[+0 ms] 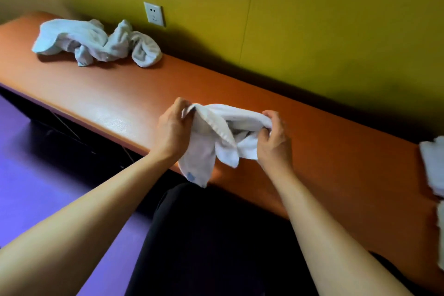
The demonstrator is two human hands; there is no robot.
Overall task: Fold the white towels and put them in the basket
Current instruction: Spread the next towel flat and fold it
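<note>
The orange padded bench (120, 94) runs along the yellow-green wall (312, 19) and serves as the work surface; its bare middle stretch appears reserved for laying a towel flat. A pile of unfolded white towels (96, 42) lies crumpled at the far left end of the bench, well apart from the hands, evidently as stock awaiting folding. White cloth (432, 163), probably more towels, shows at the right edge of the view; whether it is folded cannot be determined. No basket is in view.

The white towel in hand (211, 137) is held just above the near edge of the bench, its top edge stretched between the two hands and the remainder hanging bunched below. A small blue mark (190, 176) shows near its lower corner.

The left hand (173, 127) pinches the left end of the top edge with curled fingers. The right hand (274, 139) grips the right end, fingers closed round gathered cloth. This two-point hold likely serves to locate the corners and spread the towel before the first fold.

A wall socket (154, 14) sits above the pile.
</note>
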